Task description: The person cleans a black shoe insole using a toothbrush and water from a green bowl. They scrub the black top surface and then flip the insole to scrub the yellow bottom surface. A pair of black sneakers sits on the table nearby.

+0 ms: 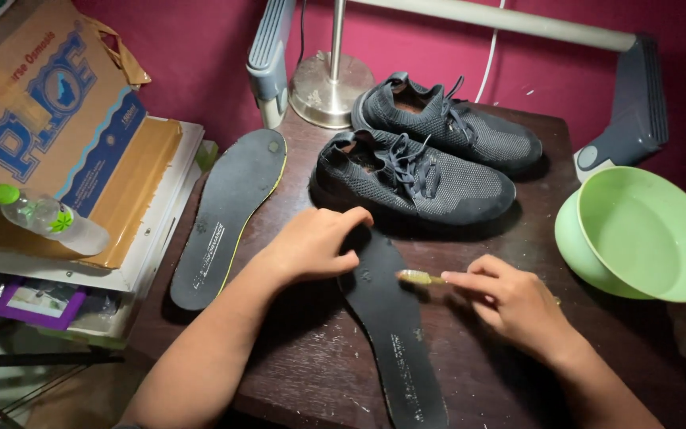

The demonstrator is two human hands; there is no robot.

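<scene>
Step in hand, as judged: scrubbing of a dark insole (395, 318) lying lengthwise near the front edge of the dark wooden table (311, 373). The left hand (311, 245) presses flat on the insole's upper end, fingers curled over it, pinning rather than lifting. The right hand (510, 300) is closed around a small brush (418, 276), its bristled head touching the insole's right edge. A second insole (232, 214) lies at the left edge, untouched. Two dark knit shoes (430, 155) stand toward the back; a green bowl (641, 234) sits at the right edge. The next move likely calls for short strokes down the insole with the left hand holding firm.
</scene>
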